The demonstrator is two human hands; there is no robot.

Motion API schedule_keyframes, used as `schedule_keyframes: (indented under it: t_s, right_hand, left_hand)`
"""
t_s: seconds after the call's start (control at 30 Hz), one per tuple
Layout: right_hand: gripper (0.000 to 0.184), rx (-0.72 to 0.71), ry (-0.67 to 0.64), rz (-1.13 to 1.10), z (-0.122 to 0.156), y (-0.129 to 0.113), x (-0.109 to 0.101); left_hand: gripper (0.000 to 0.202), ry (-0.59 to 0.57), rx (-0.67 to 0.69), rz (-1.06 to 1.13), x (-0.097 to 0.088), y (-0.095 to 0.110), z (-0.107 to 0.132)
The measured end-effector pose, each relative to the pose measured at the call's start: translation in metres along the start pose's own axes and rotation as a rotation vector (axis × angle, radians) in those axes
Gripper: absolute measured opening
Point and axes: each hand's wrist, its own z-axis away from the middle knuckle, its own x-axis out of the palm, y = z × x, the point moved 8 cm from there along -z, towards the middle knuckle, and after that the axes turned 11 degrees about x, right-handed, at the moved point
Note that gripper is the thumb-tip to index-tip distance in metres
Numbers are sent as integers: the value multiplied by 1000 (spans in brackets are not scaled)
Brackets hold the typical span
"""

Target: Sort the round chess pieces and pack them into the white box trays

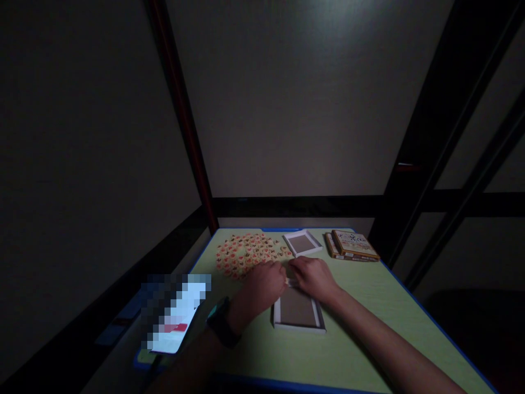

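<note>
My left hand and my right hand meet over the far end of a shallow white box tray on the green table. Both hands are curled with the fingertips pinched together on something small and pale between them that I cannot make out. A dark watch sits on my left wrist. Just beyond my left hand lies a spread of several round pale game pieces with red and dark marks.
A second white box tray lies at the far edge, and a stack of printed game boxes sits to its right. A lit phone stands at the table's left front corner. Dark frame posts rise behind.
</note>
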Motion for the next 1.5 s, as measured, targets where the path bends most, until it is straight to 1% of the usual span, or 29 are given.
schedule_keyframes:
  t_s: [0.1, 0.2, 0.3, 0.4, 0.5, 0.57, 0.8, 0.97, 1.1, 1.23, 1.27, 1.4, 1.5]
  right_hand:
    - [25, -17, -20, -7, -1, -1, 4]
    - [25, -37, -35, -34, 1, -4, 5]
    - [23, -64, -58, -101, 3, -10, 2]
    - [19, -67, -113, -177, 5, -13, -1]
    - [29, -84, -155, -226, 7, -16, -3]
    - [31, -101, -163, -237, 8, -17, -4]
    - [31, -106, -169, -195, 13, -21, -2]
    - [28, -104, -124, -65, 14, -23, 4]
    - [29, -142, -129, -62, 13, -25, 8]
    - [20, -170, -143, -80, 13, -26, 10]
    - [20, -185, -147, -86, 13, -26, 10]
    - [30, -249, -173, -116, 15, -27, 8]
    - [38, -261, -190, -145, 15, -25, 7]
  left_hand:
    - [18, -56, -25, -1, -2, 6, -3]
    - [18, -63, -31, 19, -3, 3, -5]
    - [18, -31, -46, 54, -1, -2, -3]
    - [20, 7, -50, 114, 2, -6, -1]
    - [22, 14, -62, 170, 8, -9, 2]
    - [23, 17, -76, 219, 12, -10, 4]
    - [28, 123, -87, 391, 21, -19, 12]
    - [26, 144, -108, 445, 29, -24, 14]
    - [22, 171, -109, 465, 36, -23, 12]
    - [15, 170, -146, 459, 38, -25, 12]
    - [14, 169, -148, 458, 38, -24, 12]
    - [15, 168, -143, 433, 35, -24, 13]
    - [18, 161, -153, 398, 35, -24, 14]
